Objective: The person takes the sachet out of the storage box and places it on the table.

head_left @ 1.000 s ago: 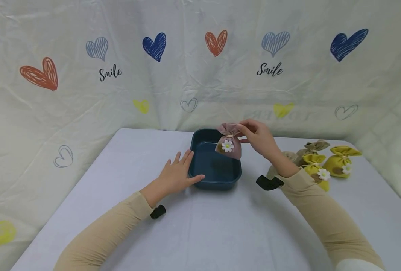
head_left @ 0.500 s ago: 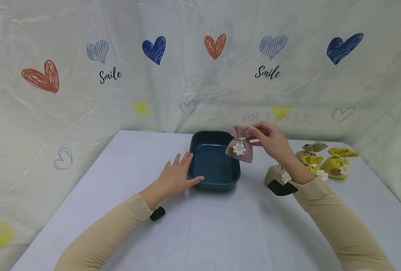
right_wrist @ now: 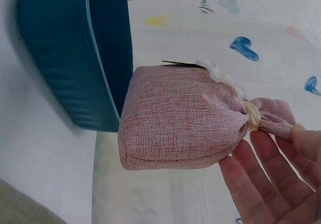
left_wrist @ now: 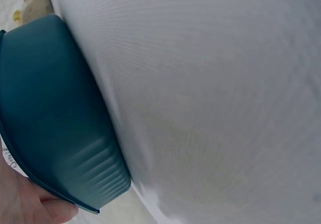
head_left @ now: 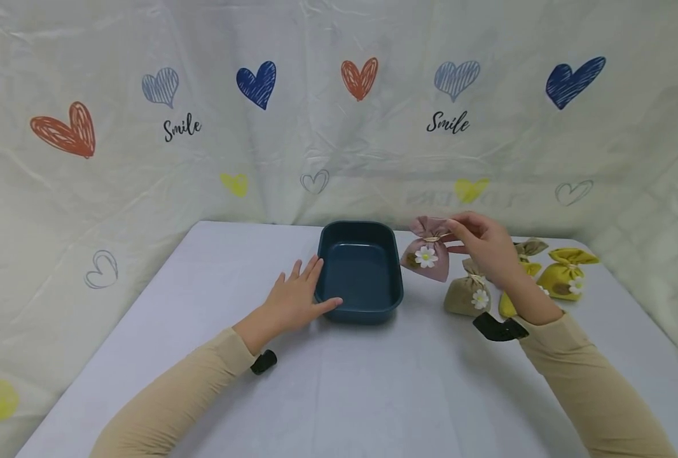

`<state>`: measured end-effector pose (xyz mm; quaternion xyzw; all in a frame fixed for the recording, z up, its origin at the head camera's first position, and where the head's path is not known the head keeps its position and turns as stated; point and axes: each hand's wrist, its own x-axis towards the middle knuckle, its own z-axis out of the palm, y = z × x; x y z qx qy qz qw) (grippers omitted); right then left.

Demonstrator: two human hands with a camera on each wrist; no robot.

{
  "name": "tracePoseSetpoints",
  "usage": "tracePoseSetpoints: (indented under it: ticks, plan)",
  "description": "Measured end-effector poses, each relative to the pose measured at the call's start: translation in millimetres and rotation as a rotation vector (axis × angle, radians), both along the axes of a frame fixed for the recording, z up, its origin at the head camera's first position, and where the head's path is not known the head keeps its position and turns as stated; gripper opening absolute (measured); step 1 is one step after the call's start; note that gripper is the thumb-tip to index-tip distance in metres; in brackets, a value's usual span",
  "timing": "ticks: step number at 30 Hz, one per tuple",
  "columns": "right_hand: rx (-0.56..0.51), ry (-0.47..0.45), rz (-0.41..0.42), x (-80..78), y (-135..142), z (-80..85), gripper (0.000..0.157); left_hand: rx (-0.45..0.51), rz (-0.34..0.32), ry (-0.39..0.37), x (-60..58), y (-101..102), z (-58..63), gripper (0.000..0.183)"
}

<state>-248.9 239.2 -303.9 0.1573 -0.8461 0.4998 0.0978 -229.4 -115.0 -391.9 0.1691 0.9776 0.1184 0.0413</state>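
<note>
My right hand [head_left: 484,248] pinches a pink cloth drawstring pouch [head_left: 426,259] by its gathered neck, thumb and fingers at the tie. The pouch hangs just right of a dark teal rectangular bin [head_left: 359,315], its white daisy facing me in the head view. Seen from the right wrist, the pouch [right_wrist: 180,121] overlaps the bin's rim [right_wrist: 98,58], its weave and cream cord plain. My left hand [head_left: 293,298] lies with spread, straight fingers against the bin's left rim. In the left wrist view, part of that hand [left_wrist: 30,201] touches the rim of the bin [left_wrist: 60,113].
Right of the bin stands a beige pouch [head_left: 463,296] with a daisy. Behind my right wrist are yellow pouches [head_left: 562,280] and another brownish one [head_left: 530,246], partly hidden. A white backdrop [head_left: 316,140] with printed hearts rises at the table's back edge.
My right hand has carried the pink pouch rightward, from over the bin to beside it. More of the beige pouch shows now. The left hand has stayed at the bin.
</note>
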Motion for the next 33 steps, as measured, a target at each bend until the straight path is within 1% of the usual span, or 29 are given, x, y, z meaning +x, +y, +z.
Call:
tracePoseSetpoints:
  ticks: [3,9,14,17,21,25,26,30,33]
  plan:
    - [0.008,0.001,-0.010,3.1,8,1.6,0.042,0.000,0.002,0.001,0.8,0,0.7,0.101]
    - [0.085,0.018,-0.041,8.5,26,6.2,0.039,-0.008,-0.001,0.009,0.4,0,-1.4,0.101]
    - [0.122,0.016,-0.073,12.1,39,9.8,0.040,-0.005,0.002,0.010,0.0,1,-2.6,0.101]
    - [0.111,0.007,-0.069,14.9,46,11.1,0.039,-0.005,-0.001,0.010,-0.2,1,-2.6,0.101]
    - [0.079,0.004,-0.085,19.5,53,11.9,0.041,0.003,-0.005,0.007,0.3,1,-0.9,0.101]
    - [0.061,0.026,-0.109,23.2,61,11.6,0.041,0.005,-0.008,0.001,1.2,1,1.3,0.101]
    - [0.053,0.032,-0.108,23.7,64,11.2,0.038,0.005,-0.008,-0.001,1.3,1,1.6,0.101]
    - [0.002,0.053,-0.055,24.6,76,10.1,0.023,-0.002,-0.008,0.000,0.6,1,1.1,0.101]
    - [-0.009,0.058,-0.053,26.3,84,10.8,0.017,-0.004,-0.007,0.004,0.3,0,0.7,0.101]
